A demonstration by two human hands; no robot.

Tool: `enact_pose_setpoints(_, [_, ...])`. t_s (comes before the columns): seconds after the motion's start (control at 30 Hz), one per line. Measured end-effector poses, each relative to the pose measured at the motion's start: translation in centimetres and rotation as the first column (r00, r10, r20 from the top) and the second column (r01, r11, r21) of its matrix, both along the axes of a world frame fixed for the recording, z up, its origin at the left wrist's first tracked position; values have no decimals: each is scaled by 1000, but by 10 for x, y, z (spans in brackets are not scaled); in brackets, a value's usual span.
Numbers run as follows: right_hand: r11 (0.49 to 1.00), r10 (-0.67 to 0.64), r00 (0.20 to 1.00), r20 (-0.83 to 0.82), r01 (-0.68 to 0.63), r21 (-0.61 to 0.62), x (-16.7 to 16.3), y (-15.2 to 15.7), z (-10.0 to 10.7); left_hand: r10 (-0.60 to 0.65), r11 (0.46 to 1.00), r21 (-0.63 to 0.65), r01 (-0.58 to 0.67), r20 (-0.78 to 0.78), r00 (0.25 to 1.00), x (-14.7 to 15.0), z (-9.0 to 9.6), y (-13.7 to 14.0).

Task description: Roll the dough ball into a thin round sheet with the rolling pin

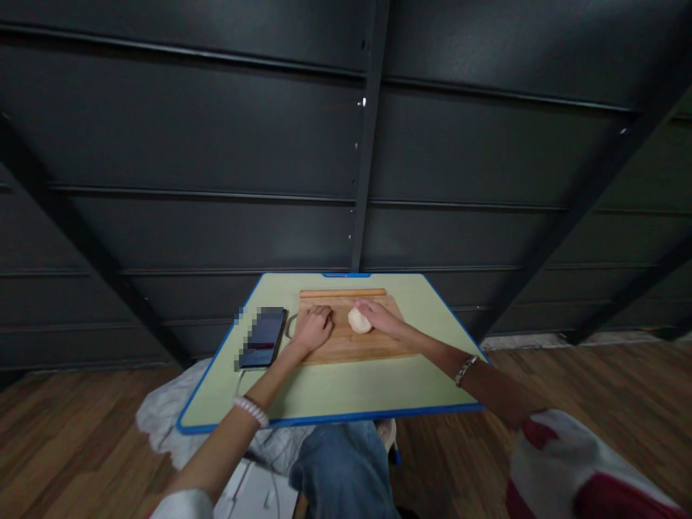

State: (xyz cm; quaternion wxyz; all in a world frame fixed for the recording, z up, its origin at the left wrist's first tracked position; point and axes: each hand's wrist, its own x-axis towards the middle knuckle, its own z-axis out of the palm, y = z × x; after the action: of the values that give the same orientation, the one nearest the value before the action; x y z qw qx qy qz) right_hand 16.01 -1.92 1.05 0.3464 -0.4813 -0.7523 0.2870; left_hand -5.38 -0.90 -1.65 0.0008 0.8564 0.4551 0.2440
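Observation:
A pale, rounded lump of dough (360,321) sits on a wooden cutting board (351,351). My right hand (380,318) grips the dough from its right side, fingers over the top edge. Toward the board's left end, my left hand (316,328) rests palm down on the wood with its fingers slightly bent and nothing visible in them. A thin wooden rolling pin (342,293) lies along the far edge of the board, beyond both hands.
The board lies on a small light-green table (346,389) with a blue rim. Left of it are a phone (263,339) and a white cable (238,382). A dark panelled wall (270,238) stands behind. White cloth (167,407) lies below left.

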Motion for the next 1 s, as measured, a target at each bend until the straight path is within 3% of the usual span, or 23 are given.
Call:
enact_pose_setpoints(0.1, [995, 95, 990, 103, -92, -38, -17, 0, 14, -13, 1000, -2, 13, 4, 1000, 2, -2, 3])
enact_pose_setpoints(0.23, [999, -32, 968, 247, 32, 7, -40, 1, 22, -4, 1000, -2, 4, -19, 1000, 2, -3, 3])
enact_pose_setpoints(0.33, [992, 114, 989, 91, -108, -63, -45, -2, 19, 8, 1000, -6, -8, -37, 999, 2, -1, 0])
enact_pose_setpoints(0.43, [920, 317, 942, -109, -334, -206, -39, -9, 9, 14, 1000, -24, -15, -63, 998, 2, 3, -2])
enact_pose_setpoints(0.5, [900, 326, 935, -138, -352, -257, -34, -12, 1, 5, 1000, -25, -8, -87, 996, 2, 5, -3])
enact_pose_setpoints(0.67, [912, 225, 964, -143, -260, -316, -37, -9, -11, 24, 1000, 5, -24, -96, 995, 5, 5, -3])
enact_pose_setpoints(0.83, [967, 78, 974, -211, -125, -222, -47, 0, -11, 32, 999, 15, -31, -95, 995, 6, 0, -1])
enact_pose_setpoints(0.93, [980, -133, 932, -337, 72, -188, -51, 6, -16, 48, 999, 30, -45, -108, 993, 6, -1, 0])
enact_pose_setpoints(1.0, [946, -322, 837, -443, 270, -177, -54, 10, -22, 59, 998, 34, -55, -126, 990, 6, -1, 0])
